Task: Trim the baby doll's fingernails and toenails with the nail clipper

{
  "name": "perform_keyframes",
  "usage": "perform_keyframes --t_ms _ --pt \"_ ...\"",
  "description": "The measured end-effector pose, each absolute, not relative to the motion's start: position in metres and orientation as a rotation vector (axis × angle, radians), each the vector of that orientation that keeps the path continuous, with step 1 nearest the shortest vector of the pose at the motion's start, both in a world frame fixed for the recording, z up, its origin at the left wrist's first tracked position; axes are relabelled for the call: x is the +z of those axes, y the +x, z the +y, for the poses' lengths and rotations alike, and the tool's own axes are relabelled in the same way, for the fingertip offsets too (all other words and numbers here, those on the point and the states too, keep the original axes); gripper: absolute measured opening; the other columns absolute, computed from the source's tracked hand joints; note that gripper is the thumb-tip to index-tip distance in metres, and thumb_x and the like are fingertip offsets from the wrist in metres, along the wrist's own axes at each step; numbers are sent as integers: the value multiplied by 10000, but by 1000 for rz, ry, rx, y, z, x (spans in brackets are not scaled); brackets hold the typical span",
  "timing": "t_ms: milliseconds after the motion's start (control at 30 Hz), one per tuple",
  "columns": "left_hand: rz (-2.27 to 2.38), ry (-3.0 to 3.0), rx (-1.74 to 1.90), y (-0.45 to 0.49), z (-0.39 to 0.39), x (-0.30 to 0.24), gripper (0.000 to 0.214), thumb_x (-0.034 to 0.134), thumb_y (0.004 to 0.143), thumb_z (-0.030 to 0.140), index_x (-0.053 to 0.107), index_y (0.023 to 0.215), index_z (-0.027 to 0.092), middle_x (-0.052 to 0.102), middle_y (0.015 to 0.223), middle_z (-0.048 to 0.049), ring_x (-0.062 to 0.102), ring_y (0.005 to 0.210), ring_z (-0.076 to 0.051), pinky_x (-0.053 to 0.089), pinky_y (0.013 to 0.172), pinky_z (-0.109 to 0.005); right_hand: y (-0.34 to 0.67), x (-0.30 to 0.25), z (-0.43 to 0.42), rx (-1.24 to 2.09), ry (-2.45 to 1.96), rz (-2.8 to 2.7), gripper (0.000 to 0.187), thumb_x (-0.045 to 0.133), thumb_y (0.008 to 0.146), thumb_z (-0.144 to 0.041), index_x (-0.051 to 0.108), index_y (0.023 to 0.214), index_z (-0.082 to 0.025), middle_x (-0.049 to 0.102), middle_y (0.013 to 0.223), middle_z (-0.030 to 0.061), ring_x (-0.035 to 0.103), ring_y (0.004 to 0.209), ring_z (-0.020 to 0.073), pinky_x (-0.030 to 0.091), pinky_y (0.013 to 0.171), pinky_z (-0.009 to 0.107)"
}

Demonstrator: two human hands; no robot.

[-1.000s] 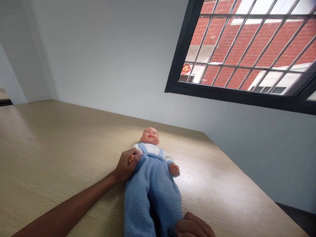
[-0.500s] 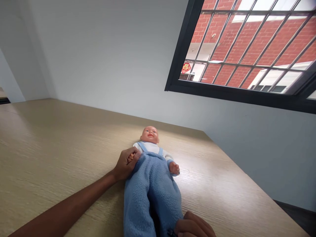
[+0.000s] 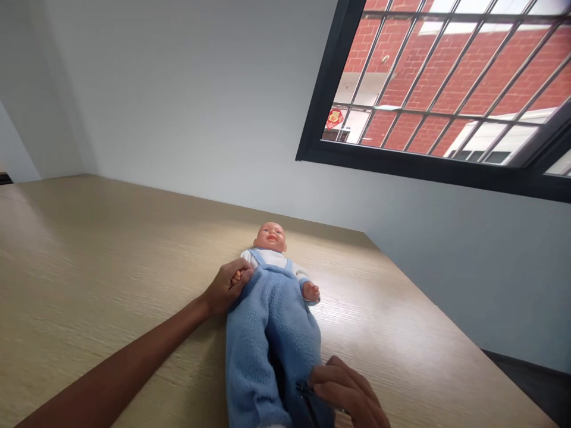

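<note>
A baby doll [image 3: 274,309] lies face up, its bald head pointing away from me. It wears light blue fleece overalls and a white top. My left hand [image 3: 229,284] is closed around the doll's arm on the left side, with the doll's small fingers showing between mine. Down by the lower trouser leg on the right, my right hand [image 3: 343,389] is closed with bent fingers. A small, slender dark thing [image 3: 304,389] shows at its fingertips against the fleece; its kind is unclear. The doll's feet are mostly cut off by the bottom edge.
Under the doll is a pale wood-grain table [image 3: 147,249], its right edge running diagonally toward me. A grey-white wall [image 3: 191,107] stands behind it. At upper right is a dark-framed window [image 3: 414,169] with metal bars and red brick outside.
My right hand has moved slightly up along the trouser leg, and more of the dark thing shows. The left hand keeps its grip on the doll's arm. The view has shifted a little.
</note>
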State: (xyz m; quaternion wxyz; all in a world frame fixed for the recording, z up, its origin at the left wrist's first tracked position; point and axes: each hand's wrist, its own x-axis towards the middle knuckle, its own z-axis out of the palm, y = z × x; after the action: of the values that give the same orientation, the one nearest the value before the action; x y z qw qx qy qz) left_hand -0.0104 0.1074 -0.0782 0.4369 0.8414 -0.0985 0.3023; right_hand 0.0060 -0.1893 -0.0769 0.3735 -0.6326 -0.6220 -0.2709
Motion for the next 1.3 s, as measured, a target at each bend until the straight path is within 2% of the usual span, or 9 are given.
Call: perform_keyframes --t_ms 100,333,500,600,700,800,967,1133,1300 --pt "-300 2158 710 -11 112 -81 262 446 985 361 590 878 169 612 873 -36 559 820 -172 459 812 -285 9 -79 -190 -797 -1645 -1528 320 569 961 -490 568 1028 -177 740 800 69 743 717 199 614 731 311" --pt "-316 2268 665 -15 114 -68 206 490 942 309 632 942 160 673 1019 -97 617 971 -231 487 929 -367 5 -69 -183 -887 -1714 -1536 286 518 980 -453 569 1028 -176 735 828 79 743 753 214 610 651 290" --pt "-389 2283 647 -58 79 -27 291 569 901 235 602 1189 215 570 1339 -104 527 1249 -260 415 1084 -402 1 -66 -182 -879 -1718 -1525 286 489 993 -455 549 1036 -178 722 844 84 727 779 222 598 660 300" --pt "-637 2221 587 -87 52 -16 277 564 916 239 586 1190 207 626 1246 -99 581 1160 -233 454 1044 -366 -1 -67 -183 -795 -1744 -1498 245 513 979 -412 553 1045 -179 716 889 85 718 815 223 594 693 314" --pt "-897 2280 491 -95 37 -26 221 618 863 330 635 1042 201 700 1018 -72 604 1066 -261 346 1127 -465 -2 -66 -184 -647 -1744 -1480 172 550 940 -292 544 1067 -176 698 913 82 697 795 203 583 678 304" --pt "-948 2363 500 -88 34 -44 170 589 870 345 646 916 191 702 889 -61 592 1002 -269 317 1106 -503 -1 -65 -184 -543 -1747 -1441 194 574 913 -240 538 1094 -179 680 931 81 680 803 199 577 673 304" --pt "-863 2356 523 -83 39 -50 192 551 906 332 671 966 195 701 952 -68 547 1083 -276 298 1120 -498 2 -64 -184 -443 -1740 -1419 240 595 903 -241 528 1126 -186 659 961 84 656 833 207 571 694 326" --pt "-1027 2423 509 -90 32 -45 349 627 824 404 641 1105 198 678 1100 -88 557 1155 -294 139 1200 -558 1 -64 -186 -481 -1693 -1401 236 609 887 -243 535 1102 -183 658 933 87 648 811 218 569 684 350" --pt "-994 2578 690 -91 23 -57 226 585 890 355 633 1019 176 687 1078 -93 605 1085 -266 160 1192 -552 -4 -67 -189 -516 -1555 -1354 238 597 914 -304 539 1106 -177 653 880 88 665 777 225 582 668 374"
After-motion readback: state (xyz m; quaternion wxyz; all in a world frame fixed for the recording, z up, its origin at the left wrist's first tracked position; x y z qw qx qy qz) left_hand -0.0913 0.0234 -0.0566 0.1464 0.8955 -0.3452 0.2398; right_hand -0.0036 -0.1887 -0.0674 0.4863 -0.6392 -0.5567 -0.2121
